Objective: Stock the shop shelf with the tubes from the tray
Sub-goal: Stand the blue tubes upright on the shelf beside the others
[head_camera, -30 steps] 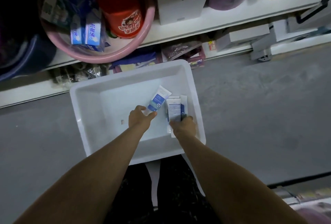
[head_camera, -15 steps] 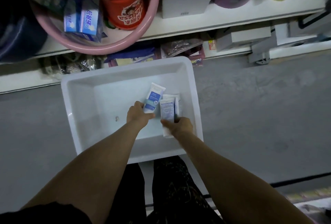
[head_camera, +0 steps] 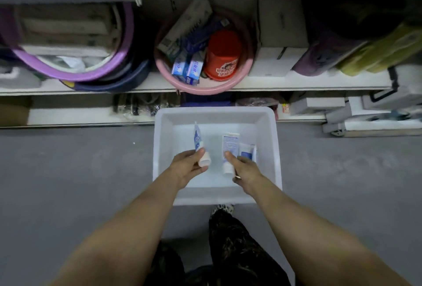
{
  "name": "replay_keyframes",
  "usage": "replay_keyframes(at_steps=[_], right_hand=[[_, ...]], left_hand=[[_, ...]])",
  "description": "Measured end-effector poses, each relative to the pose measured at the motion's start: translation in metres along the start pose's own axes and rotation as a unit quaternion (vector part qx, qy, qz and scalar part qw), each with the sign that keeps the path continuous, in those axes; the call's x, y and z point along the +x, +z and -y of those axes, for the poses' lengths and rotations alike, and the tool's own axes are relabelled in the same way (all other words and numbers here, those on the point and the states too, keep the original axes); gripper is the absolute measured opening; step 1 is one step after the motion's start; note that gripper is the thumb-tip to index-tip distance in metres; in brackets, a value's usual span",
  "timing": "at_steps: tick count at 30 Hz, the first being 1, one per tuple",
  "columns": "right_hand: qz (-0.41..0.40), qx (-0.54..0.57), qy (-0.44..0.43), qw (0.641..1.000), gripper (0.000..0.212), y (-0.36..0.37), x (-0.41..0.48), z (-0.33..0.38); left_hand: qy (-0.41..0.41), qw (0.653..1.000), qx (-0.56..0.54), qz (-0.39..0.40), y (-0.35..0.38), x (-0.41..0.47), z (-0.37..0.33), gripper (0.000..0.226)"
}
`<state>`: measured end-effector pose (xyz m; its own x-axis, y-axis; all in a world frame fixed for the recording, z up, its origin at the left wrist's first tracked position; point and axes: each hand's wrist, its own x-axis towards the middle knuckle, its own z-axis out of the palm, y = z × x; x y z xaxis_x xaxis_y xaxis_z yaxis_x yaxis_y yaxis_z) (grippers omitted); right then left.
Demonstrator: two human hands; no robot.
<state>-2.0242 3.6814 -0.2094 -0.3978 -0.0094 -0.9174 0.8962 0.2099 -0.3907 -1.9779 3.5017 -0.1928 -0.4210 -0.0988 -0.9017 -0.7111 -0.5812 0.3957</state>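
Well, the person stands over a white plastic tray (head_camera: pixel 159 148) set on the smooth grey floor (head_camera: pixel 80 171), close against the foot of the shop shelf (head_camera: pixel 296 82). Both hands are down inside it. The left hand (head_camera: pixel 188 168) grips a slim tube (head_camera: pixel 197 137) near its round white cap, fingers (head_camera: pixel 199 152) curled round it. The flat crimped tail points away from the wrist, seen edge-on, with blue print down the side. The right hand (head_camera: pixel 246 170) pinches a second tube (head_camera: pixel 230 146), thumb laid across its white face of fine print and cap toward the wrist. Just beside that one, on the right, is a third tube (head_camera: pixel 246 152) with a blue band. Whether the fingers hold it too or it lies on the tray floor, I cannot tell.

The tray is glossy and deep-walled, with rounded corners. On the white shelf board beyond it sits a round pink basin (head_camera: pixel 205 88) holding a red bucket (head_camera: pixel 222 57) and blue-and-white cartons (head_camera: pixel 188 68). To the left leans a purple-rimmed tub (head_camera: pixel 68 73).
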Motion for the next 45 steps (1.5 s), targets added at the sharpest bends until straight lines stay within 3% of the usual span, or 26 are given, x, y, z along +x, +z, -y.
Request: replay_keyframes(at_steps=[5,8,14,17,29,35,39,43,45], right_hand=[[0.021,0.035,-0.077,0.996,0.034,0.063,-0.076,0.004],[0.046,0.068,-0.110,0.991,0.035,0.111,-0.127,0.002],[0.099,0.084,-0.214,0.968,0.029,0.227,-0.223,0.020],[0.152,0.106,-0.274,0.944,0.026,0.288,-0.269,0.036],[0.252,0.099,-0.428,0.862,0.028,0.459,-0.432,0.140],[0.279,0.041,-0.516,0.809,0.037,0.534,-0.500,0.226],[0.287,0.038,-0.569,0.769,0.039,0.579,-0.546,0.293],[0.272,0.003,-0.603,0.750,0.016,0.621,-0.580,0.348],[0.256,-0.004,-0.607,0.752,0.006,0.639,-0.590,0.371]], left_hand=[[0.065,0.994,-0.054,0.063,-0.063,-0.064,-0.019,0.036],[0.099,0.984,-0.112,0.097,-0.115,-0.105,-0.033,0.034],[0.214,0.936,-0.184,0.208,-0.219,-0.200,-0.085,0.027],[0.262,0.915,-0.213,0.223,-0.264,-0.246,-0.120,0.030],[0.506,0.841,-0.137,0.131,-0.381,-0.392,-0.289,0.016],[0.572,0.810,-0.126,0.036,-0.418,-0.459,-0.401,0.025],[0.608,0.787,-0.104,-0.025,-0.447,-0.505,-0.472,0.017],[0.634,0.762,-0.088,-0.099,-0.488,-0.526,-0.536,0.044],[0.649,0.744,-0.085,-0.137,-0.508,-0.530,-0.563,0.042]])
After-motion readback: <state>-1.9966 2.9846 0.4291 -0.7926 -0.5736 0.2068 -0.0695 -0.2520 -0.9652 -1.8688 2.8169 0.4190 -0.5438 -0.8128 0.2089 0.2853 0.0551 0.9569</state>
